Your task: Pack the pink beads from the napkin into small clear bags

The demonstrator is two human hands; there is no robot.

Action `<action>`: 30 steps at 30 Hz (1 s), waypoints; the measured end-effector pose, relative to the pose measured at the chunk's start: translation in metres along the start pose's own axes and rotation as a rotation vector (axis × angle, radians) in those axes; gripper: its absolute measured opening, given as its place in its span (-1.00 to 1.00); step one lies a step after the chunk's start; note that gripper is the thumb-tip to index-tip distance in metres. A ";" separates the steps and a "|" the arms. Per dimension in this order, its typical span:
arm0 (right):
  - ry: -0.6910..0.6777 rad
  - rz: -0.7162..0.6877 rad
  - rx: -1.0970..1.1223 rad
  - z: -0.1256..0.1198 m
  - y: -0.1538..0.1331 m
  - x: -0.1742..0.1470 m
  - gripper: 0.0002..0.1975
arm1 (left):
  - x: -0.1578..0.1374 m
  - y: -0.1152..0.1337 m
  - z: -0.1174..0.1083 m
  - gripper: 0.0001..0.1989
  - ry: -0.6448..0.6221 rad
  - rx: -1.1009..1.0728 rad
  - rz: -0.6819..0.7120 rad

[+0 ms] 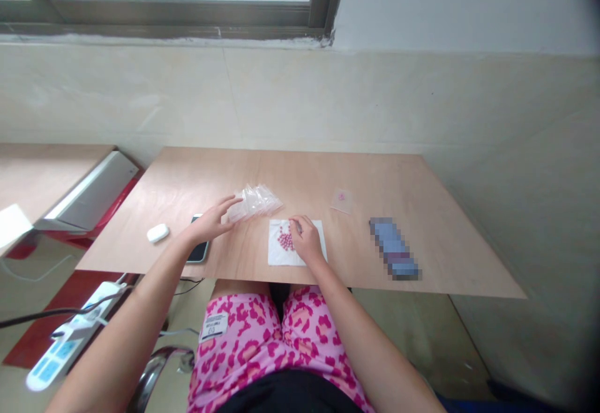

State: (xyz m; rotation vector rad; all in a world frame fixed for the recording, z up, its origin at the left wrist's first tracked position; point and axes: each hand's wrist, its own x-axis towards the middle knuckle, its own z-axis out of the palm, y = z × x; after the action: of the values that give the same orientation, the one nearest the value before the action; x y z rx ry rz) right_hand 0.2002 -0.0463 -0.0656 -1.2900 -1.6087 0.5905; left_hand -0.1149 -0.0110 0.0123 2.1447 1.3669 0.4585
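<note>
My left hand [213, 220] reaches over the table with fingers stretched out, the tips at the edge of a pile of clear plastic bags [257, 202]. Whether it touches them is hard to tell. My right hand [305, 239] is over a white sheet of paper or tissue [277, 260], its fingers drawn together in a pinch. Whatever is between those fingers is hidden. Beside them, small pink beads [285, 238] lie in a loose cluster on the white sheet. Farther back, one small clear bag [342, 201] lies flat with a few pink pieces in it.
A phone [199, 252] lies under my left wrist, with a white case [158, 233] farther left. At right rests a pixelated, phone-shaped object [395, 249]. A power strip [75, 335] with cables is below the table's [450, 250] left side. The wall borders the back.
</note>
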 end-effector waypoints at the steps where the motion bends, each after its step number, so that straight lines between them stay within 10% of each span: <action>1: 0.000 -0.002 -0.004 0.000 0.000 0.000 -0.78 | -0.002 0.000 0.005 -0.31 0.011 -0.015 -0.008; 15: 0.010 -0.007 -0.042 0.003 -0.003 -0.002 -0.80 | 0.008 -0.003 0.050 -0.77 0.421 -0.040 -0.115; 20: 0.067 -0.003 -0.010 -0.002 -0.002 0.003 -0.79 | 0.007 0.003 0.061 -0.60 0.472 -0.042 -0.127; 25: 0.169 -0.031 -0.172 -0.046 0.019 0.035 -0.82 | 0.000 0.005 0.070 -0.27 0.465 -0.075 -0.118; 30: -0.049 0.043 -0.562 -0.108 0.055 0.065 -0.71 | -0.003 0.003 0.073 -0.23 0.445 -0.150 -0.122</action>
State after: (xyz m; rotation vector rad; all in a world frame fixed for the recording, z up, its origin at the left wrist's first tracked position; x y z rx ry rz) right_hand 0.3224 0.0115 -0.0408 -1.7268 -1.8664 0.1936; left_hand -0.0740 -0.0338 -0.0434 1.8925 1.6269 1.0001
